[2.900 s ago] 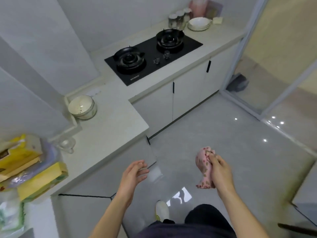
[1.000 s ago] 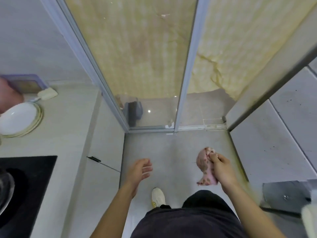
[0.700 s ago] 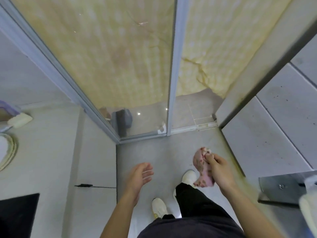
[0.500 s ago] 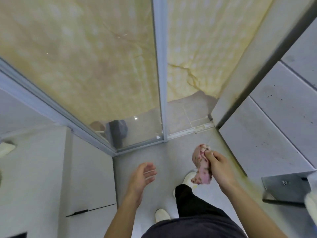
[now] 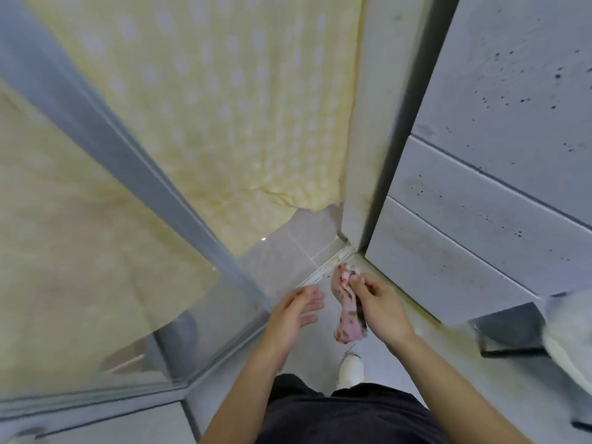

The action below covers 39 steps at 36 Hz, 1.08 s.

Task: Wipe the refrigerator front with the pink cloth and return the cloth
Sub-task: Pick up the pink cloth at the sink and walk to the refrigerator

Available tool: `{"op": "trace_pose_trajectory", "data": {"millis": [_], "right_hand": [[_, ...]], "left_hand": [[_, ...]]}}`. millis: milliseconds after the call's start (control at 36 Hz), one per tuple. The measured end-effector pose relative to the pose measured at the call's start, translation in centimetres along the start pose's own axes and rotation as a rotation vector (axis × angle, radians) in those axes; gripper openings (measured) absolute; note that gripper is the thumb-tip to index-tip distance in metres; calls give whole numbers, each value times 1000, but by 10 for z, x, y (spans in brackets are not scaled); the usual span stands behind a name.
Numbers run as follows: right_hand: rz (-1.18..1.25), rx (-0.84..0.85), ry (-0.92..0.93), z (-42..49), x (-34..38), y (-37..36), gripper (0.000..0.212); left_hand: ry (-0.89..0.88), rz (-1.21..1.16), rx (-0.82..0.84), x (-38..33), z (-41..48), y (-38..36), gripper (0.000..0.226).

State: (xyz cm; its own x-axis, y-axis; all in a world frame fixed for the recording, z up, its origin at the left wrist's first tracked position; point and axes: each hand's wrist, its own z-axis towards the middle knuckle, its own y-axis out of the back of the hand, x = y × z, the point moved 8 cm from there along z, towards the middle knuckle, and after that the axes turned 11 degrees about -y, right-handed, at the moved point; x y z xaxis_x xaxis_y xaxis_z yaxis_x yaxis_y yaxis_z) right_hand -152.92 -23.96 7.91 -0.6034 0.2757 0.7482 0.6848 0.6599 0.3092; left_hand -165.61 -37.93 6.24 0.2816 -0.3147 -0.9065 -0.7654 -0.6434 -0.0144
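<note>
Head view: looking down at both hands, close before a grey appliance at the right.
Pink cloth point(image 5: 347, 307): bunched and spotted, hanging in the air above the floor point(image 5: 320, 350), near the low left corner of the refrigerator front, not touching it.
Right hand point(image 5: 382, 310): grasping the top of the cloth, fingers point(image 5: 360, 280) pinched round the wad.
Left hand point(image 5: 293, 315): released, fingers point(image 5: 312, 298) loosely straight, holding nothing, just left of the cloth.
Refrigerator front point(image 5: 499, 161): grey panels at the right, split by horizontal seams, sprinkled with small dark specks, most of them on the upper panel.
Glass door point(image 5: 205, 318): at the left, with a yellow dotted curtain point(image 5: 224, 107) behind it.
Step in hand: judged as bringing the cloth to the refrigerator, wiping not yet begun.
To do it well: open the wad first, with help of the left hand, to get a flat pad under the palm; turn fully to the right; start on the upper panel and work down in overlapping strokes; press more on the specks; pass along the seams with a folded edge.
Risk: with the cloth kept bunched, probably only smearing; dangling tail likely to brush the floor at the lowest panel.
Blurred white thing point(image 5: 570, 344): at the right edge, cannot tell what.
</note>
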Motion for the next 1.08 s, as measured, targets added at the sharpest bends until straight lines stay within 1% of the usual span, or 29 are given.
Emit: {"op": "trace_pose_trajectory", "data": {"millis": [83, 194, 250, 306, 389, 500, 556, 611, 667, 722, 833, 917, 944, 1000, 1028, 1083], "right_hand": [[77, -64, 2, 13, 11, 15, 45], [139, -124, -12, 25, 26, 28, 45], [179, -175, -15, 29, 37, 38, 43], [214, -228, 0, 32, 48, 46, 42], [271, -311, 0, 35, 64, 55, 42], [331, -413, -13, 38, 82, 65, 31], [335, -453, 4, 37, 92, 71, 25], [333, -481, 8, 35, 101, 77, 21], [364, -510, 15, 31, 109, 85, 21], [373, -555, 26, 24, 114, 95, 24], [347, -629, 41, 13, 121, 117, 26], [359, -677, 25, 4, 124, 135, 28], [359, -701, 24, 1, 124, 142, 27], [340, -751, 34, -4, 126, 156, 21], [330, -770, 38, -6, 127, 163, 17], [310, -804, 48, -8, 128, 175, 14]], "left_hand": [[-44, 48, 122, -26, 27, -29, 25], [-81, 98, 231, -50, 54, -54, 25], [-88, 72, 292, -59, 69, -64, 40], [-96, 49, 377, -70, 85, -76, 48], [-110, 53, 516, -87, 105, -95, 53], [-129, 130, 631, -106, 126, -113, 54], [-129, 154, 657, -118, 132, -122, 51], [-164, 237, 686, -128, 137, -132, 46], [-215, 295, 716, -139, 139, -141, 41], [-240, 293, 746, -148, 137, -151, 39], [-261, 276, 773, -163, 134, -173, 41], [-275, 295, 769, -168, 135, -189, 49], [-323, 322, 739, -174, 136, -193, 49], [-487, 395, 663, -198, 136, -199, 40], [-538, 411, 649, -208, 135, -203, 39], [-589, 450, 668, -223, 132, -214, 49]]}}
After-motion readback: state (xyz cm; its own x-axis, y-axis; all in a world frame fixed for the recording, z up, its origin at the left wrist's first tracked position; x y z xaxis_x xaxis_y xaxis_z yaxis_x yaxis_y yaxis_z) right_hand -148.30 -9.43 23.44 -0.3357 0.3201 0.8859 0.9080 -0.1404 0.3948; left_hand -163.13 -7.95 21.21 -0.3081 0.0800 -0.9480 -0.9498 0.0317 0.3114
